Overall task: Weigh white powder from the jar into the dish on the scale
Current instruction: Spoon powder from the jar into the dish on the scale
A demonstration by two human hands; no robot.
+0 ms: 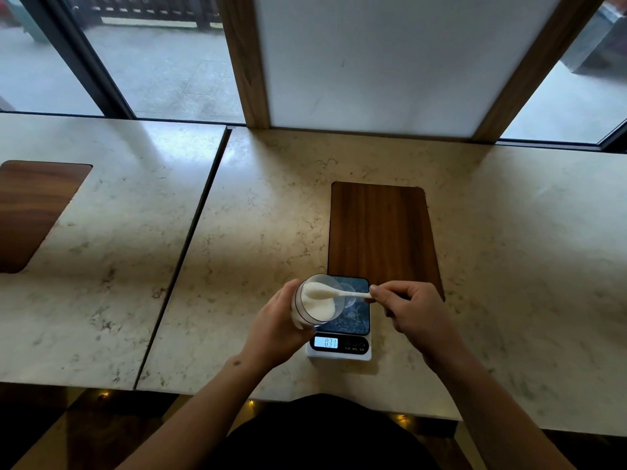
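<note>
My left hand [271, 320] grips a clear jar [314, 312] of white powder, tilted with its mouth toward the right, above the left part of the scale [349, 320]. My right hand [407, 307] pinches the handle of a white spoon [339, 294]; the spoon's bowl lies inside the jar's mouth on the powder. A small clear dish [349, 293] stands on the scale's dark platform, partly hidden behind the jar and the spoon. The scale's lit display [326, 342] reads about 0.31.
The scale sits on a pale marble counter [271, 215], touching the near end of a dark wooden inlay [380, 232]. Another wooden inlay [30, 212] lies far left past a seam in the counter. Windows and a white panel [373, 62] stand behind.
</note>
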